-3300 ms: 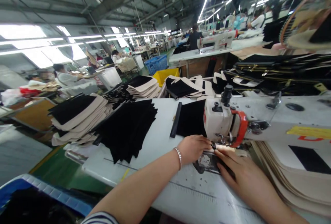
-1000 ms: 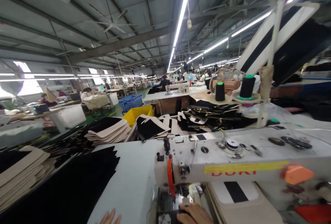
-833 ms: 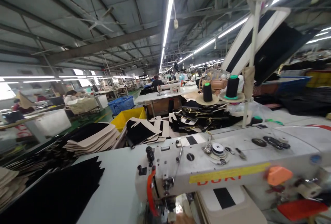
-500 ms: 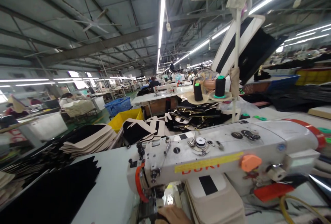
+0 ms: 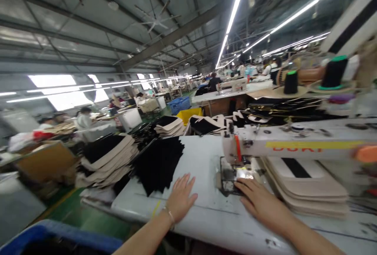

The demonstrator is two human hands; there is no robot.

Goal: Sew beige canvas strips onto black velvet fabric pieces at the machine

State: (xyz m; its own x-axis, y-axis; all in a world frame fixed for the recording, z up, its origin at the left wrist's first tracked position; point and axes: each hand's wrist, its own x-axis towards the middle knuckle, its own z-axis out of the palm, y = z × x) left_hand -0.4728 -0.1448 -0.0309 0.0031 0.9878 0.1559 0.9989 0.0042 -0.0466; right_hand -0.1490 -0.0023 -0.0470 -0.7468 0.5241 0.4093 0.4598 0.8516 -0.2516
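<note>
Head cam: left hand spread, empty, near black cloth on table; right hand by sewing machine (grip: can't tell). Cloth looks light, limp; pinch its near edge.

The machine runs off the right edge, its orange knob blurred. The near left crate is cut off below, its dark contents unclear. The right hand hides part of the plate. The striped panel at right is cut off. A far person is too small for detail.
</note>
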